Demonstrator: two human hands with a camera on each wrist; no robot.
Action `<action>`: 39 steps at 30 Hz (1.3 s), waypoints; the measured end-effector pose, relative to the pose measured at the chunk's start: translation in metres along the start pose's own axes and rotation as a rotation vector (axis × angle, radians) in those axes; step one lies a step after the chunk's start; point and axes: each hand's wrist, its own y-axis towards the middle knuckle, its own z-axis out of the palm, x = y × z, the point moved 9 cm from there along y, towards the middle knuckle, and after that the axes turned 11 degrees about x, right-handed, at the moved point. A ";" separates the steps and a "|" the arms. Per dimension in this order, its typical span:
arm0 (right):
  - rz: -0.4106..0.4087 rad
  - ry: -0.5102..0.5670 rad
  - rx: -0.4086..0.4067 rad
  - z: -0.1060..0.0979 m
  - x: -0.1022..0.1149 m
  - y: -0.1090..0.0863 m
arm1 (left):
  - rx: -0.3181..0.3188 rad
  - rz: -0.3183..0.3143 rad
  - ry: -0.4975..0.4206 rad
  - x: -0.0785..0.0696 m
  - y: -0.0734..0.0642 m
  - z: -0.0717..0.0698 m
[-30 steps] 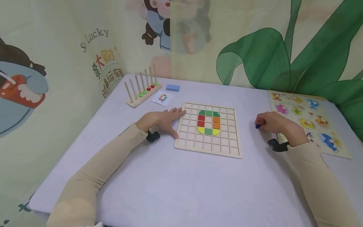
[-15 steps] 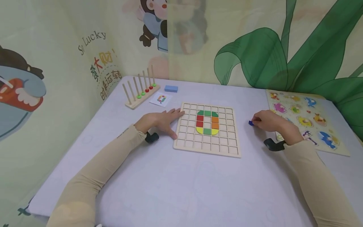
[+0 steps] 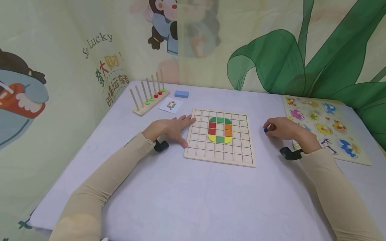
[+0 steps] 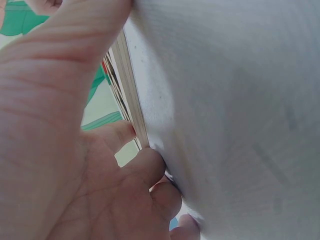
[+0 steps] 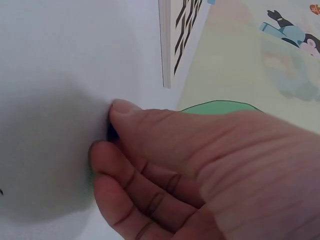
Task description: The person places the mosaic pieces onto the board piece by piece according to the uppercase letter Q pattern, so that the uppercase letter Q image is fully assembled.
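Note:
A square wooden grid board (image 3: 199, 140) lies mid-table, with a ring of green, red, orange and yellow pieces (image 3: 220, 119) set in its cells. My left hand (image 3: 173, 130) rests at its left side, fingers spread, fingertips at the edge. In the left wrist view the fingers meet the board's side (image 4: 131, 90). To the right of the board, low over the cloth, my right hand (image 3: 284, 128) pinches a small dark blue piece (image 3: 265, 130) between thumb and fingers. Most of that piece (image 5: 112, 133) is hidden by the thumb in the right wrist view.
Behind my left hand stands a wooden peg rack (image 3: 150, 105) with green and red rings. Beside it lie a pattern card (image 3: 164, 106) and a blue block (image 3: 182, 94). An animal puzzle board (image 3: 327, 115) lies at the right, partly under my right forearm.
My right hand has moved a little left, toward the grid board, with the blue piece, which now shows less between the fingers. The left hand stays at the board's edge.

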 end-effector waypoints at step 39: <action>-0.270 -0.211 -0.024 0.056 0.155 -0.001 | 0.003 0.018 -0.003 0.000 0.000 0.000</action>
